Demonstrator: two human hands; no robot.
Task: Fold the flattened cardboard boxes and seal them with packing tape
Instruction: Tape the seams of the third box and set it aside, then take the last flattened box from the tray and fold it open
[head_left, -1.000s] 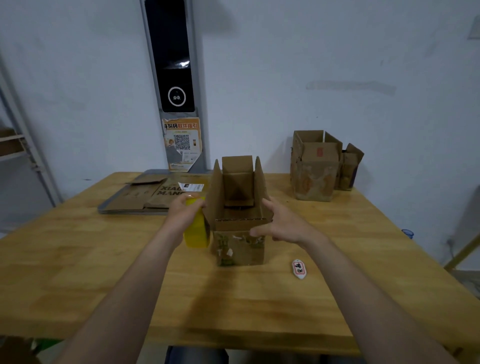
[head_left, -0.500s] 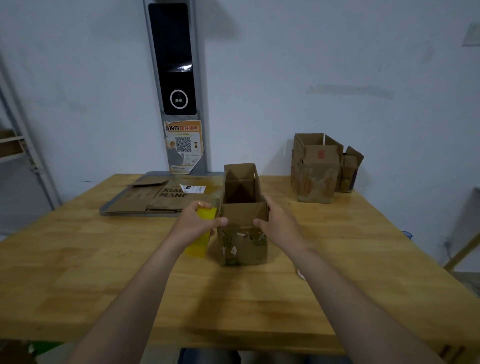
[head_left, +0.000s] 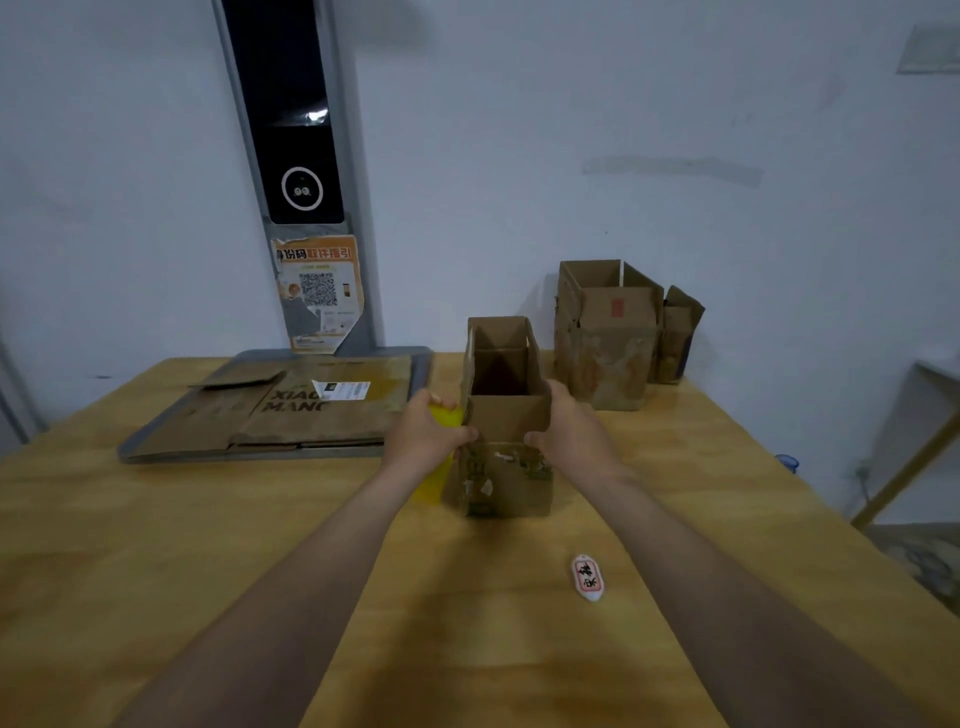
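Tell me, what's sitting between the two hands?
A small box, upright with its top open, stands between the left hand and right hand in the head view; the left hand also holds yellow tape beside it.

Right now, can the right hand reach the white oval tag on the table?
Probably yes: the white oval tag lies uncovered, nearer the person than the right hand, which must first release the cardboard box.
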